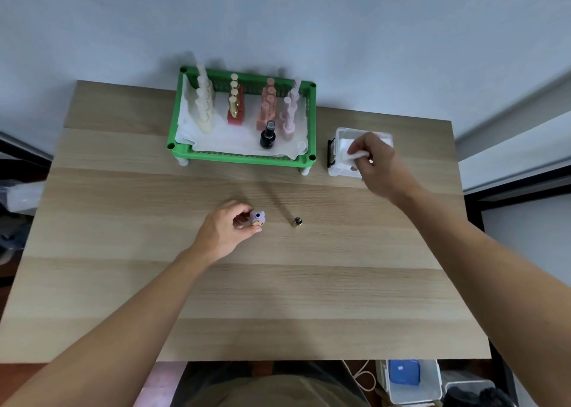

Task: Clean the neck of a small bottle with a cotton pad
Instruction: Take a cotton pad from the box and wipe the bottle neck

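Observation:
A small lilac bottle (257, 217) stands on the wooden table (278, 289) near its middle, seen from above with its neck open. My left hand (227, 227) grips it from the left side. Its small cap (297, 221) rests on the table a little to the right of the bottle. At the back right, my right hand (375, 162) hovers over a clear plastic box (335, 153) of white pads and pinches a white cotton pad (357, 154) between its fingers.
A green plastic basket (244, 156) lined with white paper stands at the back centre. It holds rows of cream, red, pink and lilac bottles plus one black bottle (267, 134). A wall lies behind the table. Bins sit on the floor at lower right.

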Demonstrator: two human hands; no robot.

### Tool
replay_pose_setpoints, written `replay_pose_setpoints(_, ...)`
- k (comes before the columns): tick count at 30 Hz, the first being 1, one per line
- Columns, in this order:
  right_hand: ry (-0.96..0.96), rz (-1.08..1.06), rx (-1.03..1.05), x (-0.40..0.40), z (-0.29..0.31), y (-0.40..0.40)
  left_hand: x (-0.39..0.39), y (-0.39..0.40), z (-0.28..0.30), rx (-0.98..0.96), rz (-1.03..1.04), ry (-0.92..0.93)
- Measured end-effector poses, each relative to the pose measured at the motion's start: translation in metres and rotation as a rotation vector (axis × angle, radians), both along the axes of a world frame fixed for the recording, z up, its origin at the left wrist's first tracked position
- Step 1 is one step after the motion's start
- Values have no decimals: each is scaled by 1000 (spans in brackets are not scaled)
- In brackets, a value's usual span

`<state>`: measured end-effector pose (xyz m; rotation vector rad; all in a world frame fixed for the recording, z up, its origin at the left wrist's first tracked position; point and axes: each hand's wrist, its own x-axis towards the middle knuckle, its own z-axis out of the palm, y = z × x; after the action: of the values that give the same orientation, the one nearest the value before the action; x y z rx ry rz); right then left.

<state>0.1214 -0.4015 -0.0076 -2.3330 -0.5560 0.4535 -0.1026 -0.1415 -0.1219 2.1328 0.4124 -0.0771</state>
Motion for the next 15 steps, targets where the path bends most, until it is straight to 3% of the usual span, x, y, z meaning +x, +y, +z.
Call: replay_pose_setpoints(15, 151, -5, 121, -124, -6, 53, -37, 19, 45, -83, 62, -27)
